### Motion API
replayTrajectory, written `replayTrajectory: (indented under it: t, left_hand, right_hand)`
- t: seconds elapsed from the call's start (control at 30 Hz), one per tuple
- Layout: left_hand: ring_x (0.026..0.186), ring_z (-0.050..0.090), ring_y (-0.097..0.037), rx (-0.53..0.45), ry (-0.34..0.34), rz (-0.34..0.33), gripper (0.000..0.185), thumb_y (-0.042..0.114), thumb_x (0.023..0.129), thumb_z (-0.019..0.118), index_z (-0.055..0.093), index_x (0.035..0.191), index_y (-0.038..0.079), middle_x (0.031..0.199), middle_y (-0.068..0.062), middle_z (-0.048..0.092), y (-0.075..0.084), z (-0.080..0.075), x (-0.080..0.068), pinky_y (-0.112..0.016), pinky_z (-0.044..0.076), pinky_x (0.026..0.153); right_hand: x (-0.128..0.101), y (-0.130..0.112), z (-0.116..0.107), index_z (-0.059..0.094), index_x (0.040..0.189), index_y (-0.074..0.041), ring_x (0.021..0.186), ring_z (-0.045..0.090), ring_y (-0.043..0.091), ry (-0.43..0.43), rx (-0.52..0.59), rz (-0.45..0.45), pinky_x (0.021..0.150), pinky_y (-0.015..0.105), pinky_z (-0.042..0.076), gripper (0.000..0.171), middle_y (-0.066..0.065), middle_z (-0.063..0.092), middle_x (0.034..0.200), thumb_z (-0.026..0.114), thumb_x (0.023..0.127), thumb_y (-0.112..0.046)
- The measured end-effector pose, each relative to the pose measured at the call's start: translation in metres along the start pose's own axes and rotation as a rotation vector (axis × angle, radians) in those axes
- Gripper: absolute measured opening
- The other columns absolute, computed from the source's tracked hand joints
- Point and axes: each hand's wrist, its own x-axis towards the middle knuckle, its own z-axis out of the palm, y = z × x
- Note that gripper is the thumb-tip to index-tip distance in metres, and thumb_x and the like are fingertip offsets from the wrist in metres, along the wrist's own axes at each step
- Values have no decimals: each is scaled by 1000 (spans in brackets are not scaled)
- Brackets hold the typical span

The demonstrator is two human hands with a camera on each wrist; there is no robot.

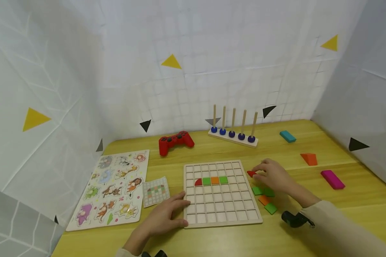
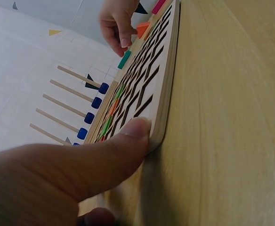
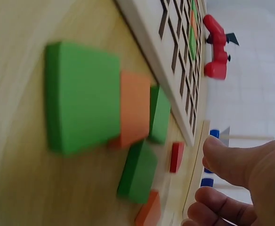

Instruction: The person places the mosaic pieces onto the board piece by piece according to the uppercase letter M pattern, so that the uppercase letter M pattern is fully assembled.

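Note:
A wooden grid board (image 1: 225,215) lies flat on the table. One row of it holds a red rounded tile (image 1: 198,182), a green tile (image 1: 206,181), an orange tile (image 1: 214,180) and another green tile. My left hand (image 1: 165,215) touches the board's left edge, its thumb (image 2: 128,136) at the near corner. Right of the board, my right hand (image 1: 274,176) hovers by a loose red tile (image 3: 176,157), thumb and fingers apart in the right wrist view. Loose green tiles (image 3: 83,96) and an orange tile (image 3: 134,108) lie close to that hand.
A pattern card (image 1: 156,191) and an animal puzzle (image 1: 138,214) lie to the left. Behind the board are a red game controller (image 1: 176,140) and a peg stand (image 1: 233,138). Teal (image 1: 287,136), orange (image 1: 310,159) and magenta (image 1: 332,179) blocks sit on the right.

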Motion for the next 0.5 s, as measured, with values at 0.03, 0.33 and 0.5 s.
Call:
replayTrajectory:
  t: [0.03,0.33,0.5]
  left_hand:
    - [144,39,-36,0,0,0,60,48,87,69,58,137,18,159,-10,37,0,0,0,-60,35,113]
    - [144,39,-35,10,-5,-15,58,47,87,70,58,137,19,159,-8,37,-2,1,0,-59,34,114]
    - [144,39,-35,0,-7,-12,57,47,87,70,59,136,20,159,-9,37,-2,1,-1,-59,34,114]
  right_hand:
    - [-1,2,-2,75,103,-4,103,60,43,-6,3,13,88,57,53,17,22,66,109,70,89,-13]
    - [-1,11,0,76,102,-5,109,58,45,-13,-7,40,93,61,50,16,22,66,109,68,91,-14]
    - [-3,12,1,75,103,-3,101,60,38,5,-17,55,86,56,53,17,19,66,105,68,91,-13]
